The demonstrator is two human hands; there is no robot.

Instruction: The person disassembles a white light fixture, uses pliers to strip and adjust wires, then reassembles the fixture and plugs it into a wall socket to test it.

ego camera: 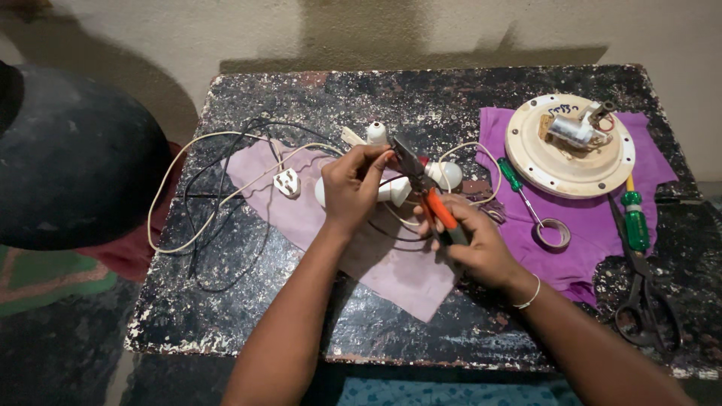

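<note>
The right hand [481, 244] is clenched round the orange handles of a pair of pliers [425, 184], whose dark nose points up and left toward the left hand [353, 184]. The left hand pinches a thin dark wire [391, 180] at its fingertips, right at the plier tips; whether the tips bite the wire cannot be told. Both hands work over the middle of a pale pink cloth [376, 256].

Just beyond the hands lie white lamp-holder parts [444, 174] and a small white fitting [376, 133]. To the left, a white plug [287, 183] rests on the cloth, with a cream cable [169, 188] and black leads looping toward the left edge of the worn dark table [248, 316].

Risk, as judged: the fingertips sit touching the plier nose, so a slip or hard squeeze could nip them; too much force could sever the thin wire. The slack loops lie near the forearms and could snag.

To the right, on a purple cloth [587, 248], stand a round cream base plate [556, 162] carrying a small metal part, a green screwdriver [519, 188], a tape roll [553, 233], a second green screwdriver [635, 218] and black scissors [647, 301].

No container is in view; the loose parts lie open on the cloths.
</note>
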